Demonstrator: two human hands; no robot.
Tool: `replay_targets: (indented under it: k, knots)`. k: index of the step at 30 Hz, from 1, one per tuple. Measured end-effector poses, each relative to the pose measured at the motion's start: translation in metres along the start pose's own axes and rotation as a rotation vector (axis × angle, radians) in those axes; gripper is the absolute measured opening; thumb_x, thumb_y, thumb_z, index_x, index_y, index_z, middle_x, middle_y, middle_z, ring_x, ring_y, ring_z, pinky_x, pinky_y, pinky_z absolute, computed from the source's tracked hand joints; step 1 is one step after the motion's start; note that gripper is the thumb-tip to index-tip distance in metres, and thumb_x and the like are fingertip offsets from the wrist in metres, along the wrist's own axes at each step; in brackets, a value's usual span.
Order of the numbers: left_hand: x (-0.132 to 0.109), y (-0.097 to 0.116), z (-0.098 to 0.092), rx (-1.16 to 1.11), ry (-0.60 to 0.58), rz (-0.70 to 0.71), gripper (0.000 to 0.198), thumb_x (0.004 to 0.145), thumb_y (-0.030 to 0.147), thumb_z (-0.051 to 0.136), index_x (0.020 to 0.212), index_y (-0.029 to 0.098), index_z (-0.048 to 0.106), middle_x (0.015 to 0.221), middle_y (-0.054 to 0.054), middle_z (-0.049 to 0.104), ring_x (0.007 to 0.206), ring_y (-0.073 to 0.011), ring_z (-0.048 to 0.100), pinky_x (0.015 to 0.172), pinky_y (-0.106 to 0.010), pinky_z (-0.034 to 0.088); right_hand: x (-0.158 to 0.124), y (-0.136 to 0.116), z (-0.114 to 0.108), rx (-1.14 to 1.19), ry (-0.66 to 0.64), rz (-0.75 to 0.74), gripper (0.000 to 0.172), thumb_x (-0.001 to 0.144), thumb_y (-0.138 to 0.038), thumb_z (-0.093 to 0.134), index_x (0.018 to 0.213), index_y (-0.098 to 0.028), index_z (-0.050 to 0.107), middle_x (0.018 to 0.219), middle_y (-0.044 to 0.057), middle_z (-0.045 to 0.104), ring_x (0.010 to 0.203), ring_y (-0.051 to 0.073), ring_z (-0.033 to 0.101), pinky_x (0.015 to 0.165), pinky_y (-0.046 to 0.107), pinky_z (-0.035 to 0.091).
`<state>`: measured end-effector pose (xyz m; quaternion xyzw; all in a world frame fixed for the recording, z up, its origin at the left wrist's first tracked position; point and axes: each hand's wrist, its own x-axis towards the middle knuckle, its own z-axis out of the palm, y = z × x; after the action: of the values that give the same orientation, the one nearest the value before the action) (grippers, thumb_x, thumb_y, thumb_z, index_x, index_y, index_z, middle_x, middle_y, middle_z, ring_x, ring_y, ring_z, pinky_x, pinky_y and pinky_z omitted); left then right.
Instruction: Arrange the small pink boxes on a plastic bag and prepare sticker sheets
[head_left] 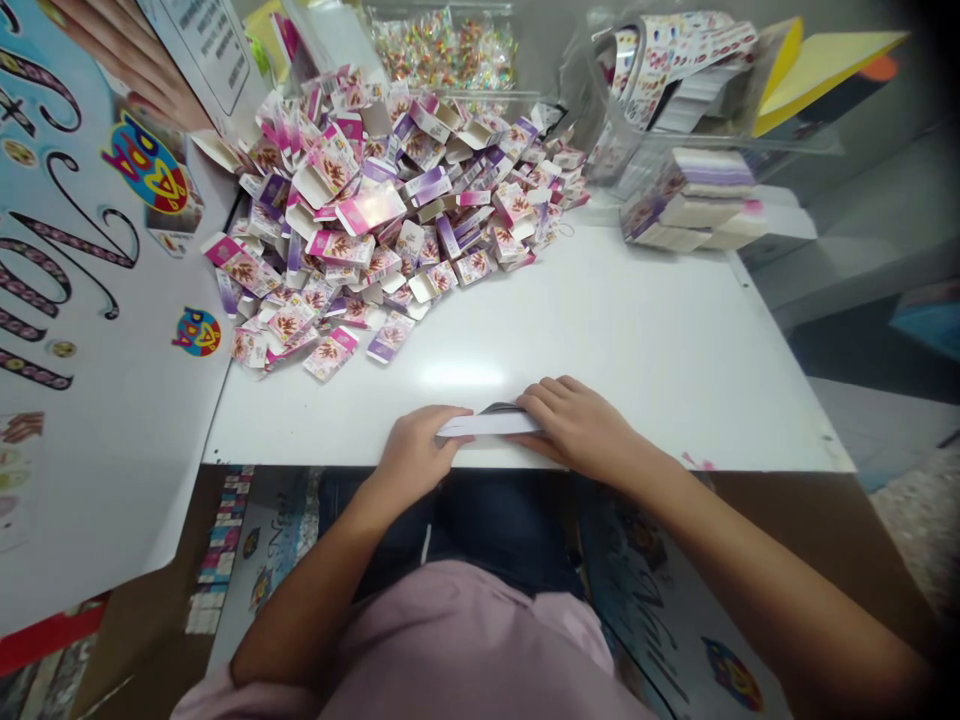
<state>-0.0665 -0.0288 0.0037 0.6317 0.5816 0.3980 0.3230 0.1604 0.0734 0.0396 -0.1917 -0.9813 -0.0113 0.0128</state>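
- Bench (637,330): white top; pink marks (699,462) noted at the near edge, right of my hands.
- Far left part of the bench: a heap of small cartons (367,240), pink, purple and white, lying at all angles, several with flaps open. The heap stands between my hands and a clear tray (450,97) of bagged, brightly coloured pieces at the far edge.
- Left edge of the bench: a large printed board (142,340) stands alongside it, close to the heap.
- Far right corner: a clear bin (611,165) holds sticker sheets (697,45) and a yellow sheet (825,75). Just in front of it sits a stack of purple and white pieces (690,205).
- My forearms come in from the near side, the right one on a long slant over the near edge.
- My left hand (416,450) grasps the left end of a white piece (484,426) — digits above and below it.
- My right hand (574,425) grips the right end, fingers bent over the far side, thumb on the near side.
- Location of the white piece: by the middle of the near edge. Contact with the bench: cannot tell.
- Its long axis runs left to right, about parallel to the near edge; a narrow white side faces me, and a dark curved edge shows behind it.
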Motion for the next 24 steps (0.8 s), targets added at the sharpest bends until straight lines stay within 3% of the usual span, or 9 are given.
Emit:
replay_targets:
  k: [2,5,10,16,19,24]
  knots:
    - [0.0,0.0,0.001,-0.004,0.023,-0.025,0.026,0.081,0.016,0.071,0.106,0.023,0.072,0.104,-0.004,0.075,0.094,-0.022,0.071,0.075,-0.03,0.059,-0.004,0.002,-0.001,-0.022,-0.008,0.022,0.029,0.099,-0.038,0.048,0.093,-0.013,0.061,0.087,0.012,0.064,0.082,0.026,0.055,0.075,0.037,0.039]
    - [0.0,-0.001,0.003,-0.006,0.06,0.001,0.024,0.08,0.014,0.071,0.103,0.023,0.072,0.1,-0.004,0.076,0.091,-0.0218,0.071,0.075,-0.031,0.058,-0.013,0.009,-0.002,0.035,-0.032,0.071,0.022,0.098,-0.029,0.049,0.091,-0.013,0.062,0.084,0.012,0.065,0.081,0.026,0.056,0.075,0.038,0.041]
    - [-0.001,-0.005,0.005,-0.021,0.081,0.053,0.022,0.083,0.015,0.068,0.103,0.023,0.07,0.098,-0.006,0.075,0.092,-0.0225,0.07,0.082,-0.035,0.056,-0.027,0.018,0.001,0.412,0.037,0.087,0.02,0.097,-0.022,0.049,0.111,-0.016,0.062,0.102,0.013,0.069,0.094,0.026,0.06,0.08,0.041,0.049]
    - [0.004,-0.004,-0.006,-0.134,-0.065,-0.013,0.025,0.083,0.017,0.069,0.107,0.023,0.069,0.105,-0.006,0.072,0.099,-0.0208,0.068,0.091,-0.034,0.053,-0.031,0.015,0.009,0.836,0.213,0.19,0.033,0.094,-0.022,0.058,0.126,-0.026,0.062,0.117,0.008,0.07,0.107,0.026,0.06,0.089,0.045,0.054]
    - [0.009,-0.002,-0.012,-0.175,-0.131,-0.029,0.032,0.081,0.017,0.072,0.112,0.024,0.068,0.112,-0.007,0.071,0.105,-0.0225,0.067,0.095,-0.035,0.052,-0.032,0.011,0.013,0.978,0.265,0.231,0.028,0.091,-0.026,0.063,0.119,-0.027,0.067,0.111,0.008,0.072,0.103,0.027,0.064,0.085,0.045,0.056]
    - [0.013,-0.001,-0.015,-0.206,-0.183,-0.082,0.041,0.079,0.02,0.075,0.119,0.024,0.067,0.119,-0.007,0.071,0.108,-0.0239,0.067,0.095,-0.034,0.054,-0.033,0.007,0.014,0.993,0.251,0.366,0.02,0.086,-0.029,0.069,0.106,-0.026,0.071,0.095,0.007,0.072,0.085,0.025,0.066,0.071,0.039,0.055]
